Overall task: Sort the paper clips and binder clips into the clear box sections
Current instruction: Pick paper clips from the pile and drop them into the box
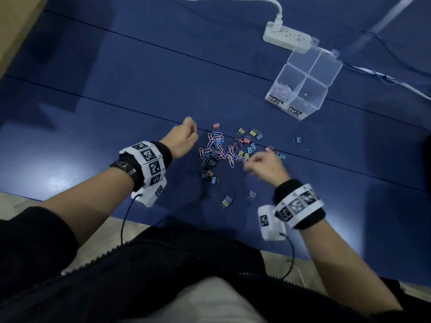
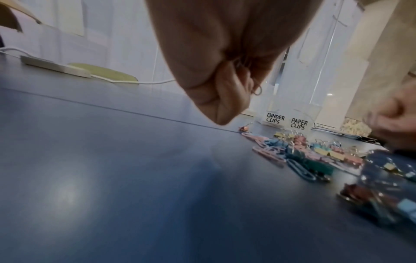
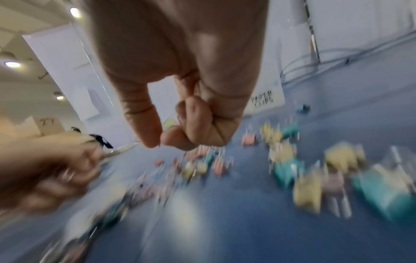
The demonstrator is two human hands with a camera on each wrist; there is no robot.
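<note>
Left hand [image 1: 184,138] fisted on paper clips [image 2: 256,89] | right hand [image 1: 263,165] blurred, seemingly pinching, over pile [image 1: 224,150]

My right hand [image 3: 180,99] hangs over the blue table [image 3: 225,231], the fingers curled in and the thumb tip meeting the forefinger; the blur hides whether anything sits between them. My left hand [image 3: 45,169] is smeared at the near left, with thin metal wire showing at its fingers. Binder clips [image 3: 290,167], yellow, teal and pink, lie scattered on the table to the right of my right hand and beyond it. Behind that hand stands the clear box [image 3: 265,99], its white label too blurred to read surely.
</note>
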